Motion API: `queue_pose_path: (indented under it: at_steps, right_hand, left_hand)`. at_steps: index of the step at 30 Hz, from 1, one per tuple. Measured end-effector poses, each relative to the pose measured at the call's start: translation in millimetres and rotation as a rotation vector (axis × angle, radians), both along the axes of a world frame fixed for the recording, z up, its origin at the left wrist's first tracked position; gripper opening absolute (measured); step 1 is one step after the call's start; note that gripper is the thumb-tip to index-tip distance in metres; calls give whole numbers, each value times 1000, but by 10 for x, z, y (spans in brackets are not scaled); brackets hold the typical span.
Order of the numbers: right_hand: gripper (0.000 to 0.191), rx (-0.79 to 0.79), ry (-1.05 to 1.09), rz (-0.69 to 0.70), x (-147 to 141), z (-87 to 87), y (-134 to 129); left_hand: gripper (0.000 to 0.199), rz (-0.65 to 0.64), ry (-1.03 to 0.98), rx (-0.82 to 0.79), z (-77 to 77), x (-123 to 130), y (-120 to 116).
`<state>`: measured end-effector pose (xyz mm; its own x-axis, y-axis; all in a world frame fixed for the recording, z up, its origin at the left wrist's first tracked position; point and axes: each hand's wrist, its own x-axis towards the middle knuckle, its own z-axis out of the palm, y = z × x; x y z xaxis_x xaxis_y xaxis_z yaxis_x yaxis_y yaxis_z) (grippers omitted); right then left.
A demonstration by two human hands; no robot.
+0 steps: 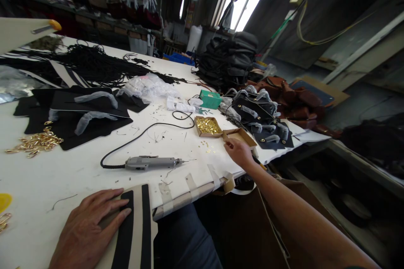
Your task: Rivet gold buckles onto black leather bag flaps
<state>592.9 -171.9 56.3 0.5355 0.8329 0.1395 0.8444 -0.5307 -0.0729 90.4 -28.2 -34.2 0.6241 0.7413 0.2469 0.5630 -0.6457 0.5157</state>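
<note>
White worktable [78,172] fills a cluttered workshop, with a stack of black bags [227,56] at its far side. Left hand [90,225]: palm down, fingers slightly apart, resting on a striped panel [137,214] at the near edge of the table. Right hand [237,151]: reaching out at the near left corner of an open cardboard box [242,135], fingers curled with tips close together; cannot tell whether they pinch the box wall or a small piece. Just beside that box sits a second box [208,135] heaped with small gold pieces; loose gold bits [206,146] lie on the table in front of it. Grey electric screwdriver [151,162] lies between the hands, bit pointing toward the right hand. Judgement on technique: light, even pressure from the left palm should keep the panel flat and off the edge; the right hand does best with a fingertip grip, moving slowly so that neither box gets knocked. Forearm should keep well clear of the screwdriver's bit. Stripes probably scuff, so avoid dragging fingernails over them.
</note>
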Motion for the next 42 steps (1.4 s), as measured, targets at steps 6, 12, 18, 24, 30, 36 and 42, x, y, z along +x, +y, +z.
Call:
queue_pose_path:
  at_steps: [6,12,18,24,30,36,42]
  right_hand:
    - [21,-129,155,-49,64,-61,-323]
    - [27,-167,219,-106,-8,-147,-336]
    - [17,-180,231,-151,1,-125,-240]
    - [19,-182,258,-142,-5,-50,-200]
    - [21,-118,206,-9,-210,-71,6]
    - [23,-95,93,125,-486,-175,305]
    - [24,-126,20,153,-535,-219,364]
  left_hand:
    - [49,10,5,-4,-2,5,-1]
    - [53,8,3,-5,-3,-6,11]
    - [51,5,23,-19,-7,-3,10]
    - [37,-3,7,12,-27,-15,8]
    - [33,-9,11,29,-58,-28,-2]
    - [40,-22,-37,42,-33,-24,8]
    - [37,-16,-40,44,6,1,-1]
